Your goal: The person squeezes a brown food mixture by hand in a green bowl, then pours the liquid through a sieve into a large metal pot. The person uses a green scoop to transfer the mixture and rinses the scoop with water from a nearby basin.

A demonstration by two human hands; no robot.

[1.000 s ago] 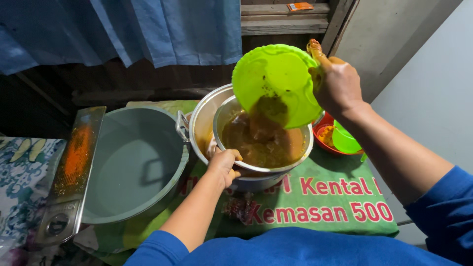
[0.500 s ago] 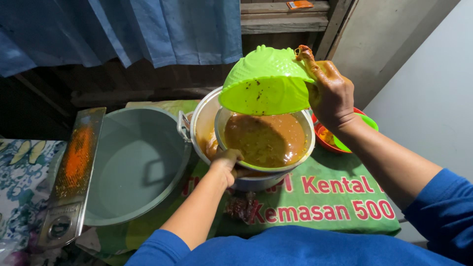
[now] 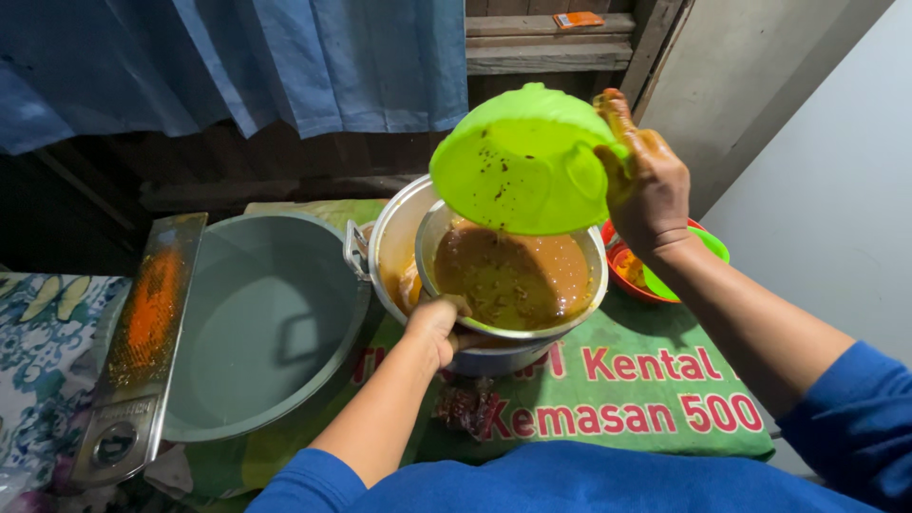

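My right hand (image 3: pixel 649 185), smeared with orange sauce, holds a lime-green plastic bowl (image 3: pixel 521 161) tipped upside down above a metal bowl (image 3: pixel 579 318). The metal bowl is full of thick brown-orange paste (image 3: pixel 513 277) and rests inside a larger aluminium pot (image 3: pixel 397 237). My left hand (image 3: pixel 435 328) grips the metal bowl's near rim. Both sleeves are blue.
An upturned grey pot lid (image 3: pixel 256 323) lies left of the pot. A metal grater (image 3: pixel 142 347) stained orange sits further left on a floral cloth (image 3: pixel 38 370). A red bowl holding a green one (image 3: pixel 665 271) stands at the right. A green printed sheet (image 3: pixel 646 389) covers the table.
My right hand has tilted the green bowl further over and lifted it slightly; the paste has dropped out of it into the metal bowl. My left hand stays on the rim.
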